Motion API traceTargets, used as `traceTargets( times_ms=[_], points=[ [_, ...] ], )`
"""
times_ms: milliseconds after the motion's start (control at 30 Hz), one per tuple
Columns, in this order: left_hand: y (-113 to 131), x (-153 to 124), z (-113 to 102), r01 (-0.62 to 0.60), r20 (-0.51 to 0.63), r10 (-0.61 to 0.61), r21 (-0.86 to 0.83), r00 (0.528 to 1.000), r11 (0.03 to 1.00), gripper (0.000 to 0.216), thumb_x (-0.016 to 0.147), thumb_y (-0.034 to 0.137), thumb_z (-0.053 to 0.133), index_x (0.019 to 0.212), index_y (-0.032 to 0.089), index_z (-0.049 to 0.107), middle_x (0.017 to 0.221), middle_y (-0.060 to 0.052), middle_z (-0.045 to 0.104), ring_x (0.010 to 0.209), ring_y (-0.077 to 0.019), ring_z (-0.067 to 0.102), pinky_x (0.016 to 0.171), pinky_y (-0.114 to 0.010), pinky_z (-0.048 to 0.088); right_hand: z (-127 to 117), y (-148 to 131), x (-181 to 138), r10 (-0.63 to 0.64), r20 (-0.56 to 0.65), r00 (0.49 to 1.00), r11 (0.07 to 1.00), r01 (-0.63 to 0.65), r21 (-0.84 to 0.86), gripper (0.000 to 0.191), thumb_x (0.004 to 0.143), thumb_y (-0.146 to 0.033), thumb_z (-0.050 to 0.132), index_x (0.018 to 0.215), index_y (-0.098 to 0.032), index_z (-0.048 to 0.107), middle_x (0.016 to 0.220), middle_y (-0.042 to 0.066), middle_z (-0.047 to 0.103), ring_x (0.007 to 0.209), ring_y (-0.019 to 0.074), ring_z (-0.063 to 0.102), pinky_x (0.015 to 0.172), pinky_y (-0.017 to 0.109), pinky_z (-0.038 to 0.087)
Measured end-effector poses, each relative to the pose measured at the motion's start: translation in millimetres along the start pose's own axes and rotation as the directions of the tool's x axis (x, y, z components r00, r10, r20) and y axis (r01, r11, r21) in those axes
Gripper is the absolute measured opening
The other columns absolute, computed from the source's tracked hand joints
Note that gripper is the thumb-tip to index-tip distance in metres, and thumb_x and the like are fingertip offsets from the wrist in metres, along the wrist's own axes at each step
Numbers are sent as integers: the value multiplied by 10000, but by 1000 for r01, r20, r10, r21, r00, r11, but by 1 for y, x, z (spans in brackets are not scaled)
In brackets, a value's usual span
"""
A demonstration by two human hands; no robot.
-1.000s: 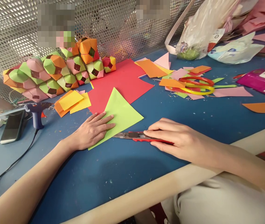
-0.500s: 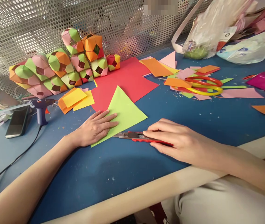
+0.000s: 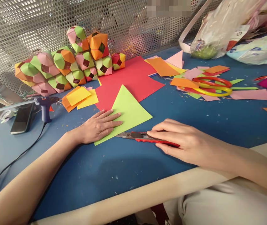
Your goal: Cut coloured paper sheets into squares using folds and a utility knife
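A light green paper triangle (image 3: 133, 112), apparently a folded sheet, lies on the blue table and overlaps a red sheet (image 3: 133, 78). My left hand (image 3: 100, 126) rests flat on its left side, fingers stretched out and pressing it down. In my right hand (image 3: 177, 139) is a utility knife (image 3: 142, 135) with a red body, gripped low over the table. Its blade points left and meets the near edge of the green paper; the very tip seems to be under that edge.
Folded paper balls (image 3: 65, 61) are stacked against a perforated metal screen (image 3: 128, 18). Yellow and orange slips (image 3: 79, 97), a glue gun (image 3: 45, 106) and a phone (image 3: 22, 118) lie left. Right are paper scraps (image 3: 253, 94), scissors (image 3: 215, 87) and a plastic bag (image 3: 210, 34).
The whole view has shifted slightly, so things appear a little farther right. My hands, the green paper and the utility knife keep nearly the same places relative to each other.
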State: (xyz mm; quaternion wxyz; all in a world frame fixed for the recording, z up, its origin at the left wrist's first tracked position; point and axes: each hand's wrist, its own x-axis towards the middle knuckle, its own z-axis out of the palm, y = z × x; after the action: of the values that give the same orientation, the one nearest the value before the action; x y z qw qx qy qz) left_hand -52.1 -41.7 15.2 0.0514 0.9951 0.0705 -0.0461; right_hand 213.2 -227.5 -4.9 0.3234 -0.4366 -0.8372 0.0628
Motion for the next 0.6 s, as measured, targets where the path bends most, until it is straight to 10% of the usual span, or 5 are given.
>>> traceTargets(
  times_ms=[600],
  points=[
    [0,1,3,11,-31,-10,7,999,1000,475,1038,360,240,1488,269,361,1598,-3,243,1497,-224,139,1221,-441,131,2,-9,4,-13,55,998,1000,13,-10,338,922,-49,459,1209,-158,599,1022,108,623,909,200,570,754,343,531]
  ],
)
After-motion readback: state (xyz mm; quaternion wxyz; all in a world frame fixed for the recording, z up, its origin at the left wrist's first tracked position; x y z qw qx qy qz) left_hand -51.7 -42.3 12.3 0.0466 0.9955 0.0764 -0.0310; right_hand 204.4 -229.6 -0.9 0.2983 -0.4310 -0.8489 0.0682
